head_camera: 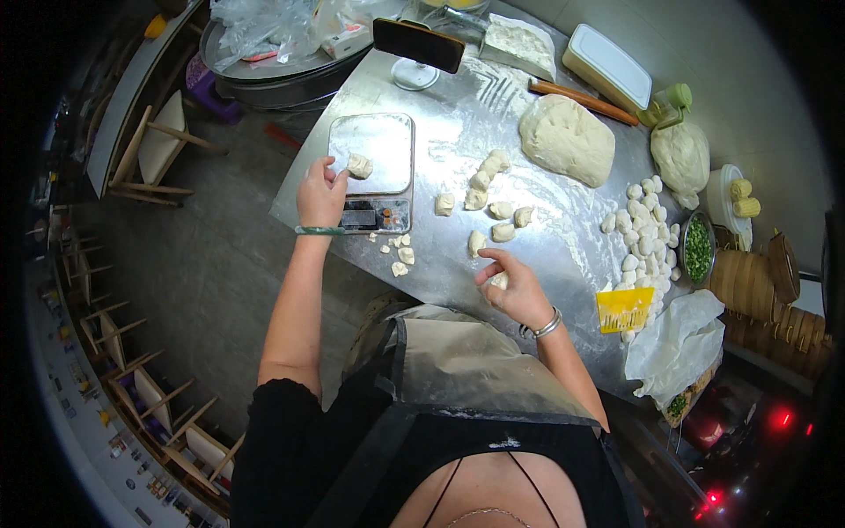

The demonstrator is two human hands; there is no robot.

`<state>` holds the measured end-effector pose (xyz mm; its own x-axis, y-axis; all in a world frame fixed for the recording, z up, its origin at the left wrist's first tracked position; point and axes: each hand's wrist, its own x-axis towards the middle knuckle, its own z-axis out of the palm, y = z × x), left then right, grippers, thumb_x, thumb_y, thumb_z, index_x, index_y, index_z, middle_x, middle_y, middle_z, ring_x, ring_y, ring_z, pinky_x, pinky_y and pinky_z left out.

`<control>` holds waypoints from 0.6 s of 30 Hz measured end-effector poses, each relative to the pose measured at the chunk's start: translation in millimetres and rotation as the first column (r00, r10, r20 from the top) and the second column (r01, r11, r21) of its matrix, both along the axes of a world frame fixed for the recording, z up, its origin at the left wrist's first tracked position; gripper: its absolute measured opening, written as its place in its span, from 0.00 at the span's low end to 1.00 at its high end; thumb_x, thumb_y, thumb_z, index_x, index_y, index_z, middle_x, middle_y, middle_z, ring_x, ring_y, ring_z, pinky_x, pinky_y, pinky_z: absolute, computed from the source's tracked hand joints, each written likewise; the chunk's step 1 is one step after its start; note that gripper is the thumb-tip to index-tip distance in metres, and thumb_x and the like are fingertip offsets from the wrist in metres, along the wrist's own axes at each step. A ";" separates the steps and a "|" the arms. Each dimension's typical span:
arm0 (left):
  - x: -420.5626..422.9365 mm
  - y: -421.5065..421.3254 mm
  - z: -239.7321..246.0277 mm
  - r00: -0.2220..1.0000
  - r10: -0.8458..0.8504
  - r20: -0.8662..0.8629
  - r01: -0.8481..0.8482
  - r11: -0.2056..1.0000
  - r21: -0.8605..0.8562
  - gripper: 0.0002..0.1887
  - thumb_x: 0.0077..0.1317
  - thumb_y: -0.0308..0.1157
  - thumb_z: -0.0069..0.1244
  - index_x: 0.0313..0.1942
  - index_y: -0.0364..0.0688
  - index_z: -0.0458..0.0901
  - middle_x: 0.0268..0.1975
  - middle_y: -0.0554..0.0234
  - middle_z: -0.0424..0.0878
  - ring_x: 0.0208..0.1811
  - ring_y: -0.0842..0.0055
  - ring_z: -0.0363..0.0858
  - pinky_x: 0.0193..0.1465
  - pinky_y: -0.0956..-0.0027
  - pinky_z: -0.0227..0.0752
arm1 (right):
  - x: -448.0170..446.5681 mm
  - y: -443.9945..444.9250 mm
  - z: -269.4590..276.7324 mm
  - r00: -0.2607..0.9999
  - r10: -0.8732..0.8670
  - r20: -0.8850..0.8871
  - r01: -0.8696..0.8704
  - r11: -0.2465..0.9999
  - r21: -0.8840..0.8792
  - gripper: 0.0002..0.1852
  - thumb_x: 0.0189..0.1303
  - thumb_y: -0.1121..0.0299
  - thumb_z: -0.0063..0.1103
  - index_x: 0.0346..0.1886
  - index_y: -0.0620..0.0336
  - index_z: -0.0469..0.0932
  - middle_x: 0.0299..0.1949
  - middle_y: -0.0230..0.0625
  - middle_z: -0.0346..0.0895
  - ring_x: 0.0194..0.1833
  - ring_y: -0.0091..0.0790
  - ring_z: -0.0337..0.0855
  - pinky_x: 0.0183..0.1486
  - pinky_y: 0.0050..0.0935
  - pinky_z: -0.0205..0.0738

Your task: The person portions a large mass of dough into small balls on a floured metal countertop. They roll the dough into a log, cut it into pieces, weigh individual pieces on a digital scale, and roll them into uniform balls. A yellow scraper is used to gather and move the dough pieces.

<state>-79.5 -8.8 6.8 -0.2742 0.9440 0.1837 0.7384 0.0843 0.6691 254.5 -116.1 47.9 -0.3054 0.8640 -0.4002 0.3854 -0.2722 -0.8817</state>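
Observation:
On the plate of a kitchen scale rests a lump of dough. My left hand reaches over the plate's left side, its thumb and fingertips right beside that lump without closing on it. A small dough piece shows between the thumb and curled fingers of my right hand, low over the steel table. Just past my right index finger lies a cut dough piece. Several more cut pieces are spread beyond it. Small dough scraps lie below the scale.
A large dough slab sits behind, near a rolling pin. To the right are many small dough balls, a yellow scraper, and a bowl of chopped greens. A phone stands on a holder at the back.

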 end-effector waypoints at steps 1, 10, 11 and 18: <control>-4.3 5.2 0.7 1.000 -0.020 0.000 0.020 1.000 -0.010 0.12 0.57 0.31 0.59 0.40 0.36 0.81 0.29 0.54 0.81 0.29 0.62 0.81 0.34 0.60 0.73 | -1.2 1.1 5.1 1.000 0.025 0.017 -0.025 1.000 0.002 0.27 0.50 0.75 0.58 0.59 0.60 0.72 0.35 0.35 0.83 0.38 0.34 0.83 0.48 0.31 0.75; 68.8 -12.5 2.0 0.923 -0.363 0.126 0.362 0.932 0.025 0.05 0.57 0.25 0.55 0.33 0.35 0.80 0.27 0.55 0.81 0.26 0.68 0.80 0.32 0.67 0.74 | -25.2 14.8 28.8 0.973 0.022 -0.228 -0.058 0.986 -0.154 0.42 0.49 0.79 0.56 0.72 0.53 0.58 0.40 0.36 0.82 0.33 0.26 0.79 0.37 0.26 0.75; 88.3 -25.2 9.2 0.892 -0.419 0.173 0.418 0.907 0.040 0.05 0.56 0.25 0.54 0.33 0.36 0.80 0.27 0.55 0.80 0.26 0.67 0.80 0.31 0.66 0.73 | -30.1 15.6 28.7 0.944 -0.013 -0.330 -0.064 0.973 -0.222 0.44 0.49 0.80 0.55 0.74 0.52 0.55 0.42 0.37 0.81 0.31 0.23 0.77 0.33 0.24 0.75; 132.7 -68.1 30.4 0.748 -0.619 0.239 0.633 0.774 0.020 0.04 0.58 0.24 0.53 0.33 0.36 0.77 0.29 0.56 0.79 0.27 0.66 0.78 0.30 0.66 0.72 | -36.2 12.6 -9.7 0.962 -0.003 -0.274 -0.032 0.992 -0.123 0.46 0.45 0.78 0.56 0.73 0.58 0.54 0.61 0.49 0.72 0.50 0.35 0.78 0.51 0.31 0.74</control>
<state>53.2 -76.9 37.1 0.3566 0.9250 0.1314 0.4740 -0.3003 0.8277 218.2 -103.5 38.2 -0.4304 0.8070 -0.4043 0.1394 -0.3831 -0.9131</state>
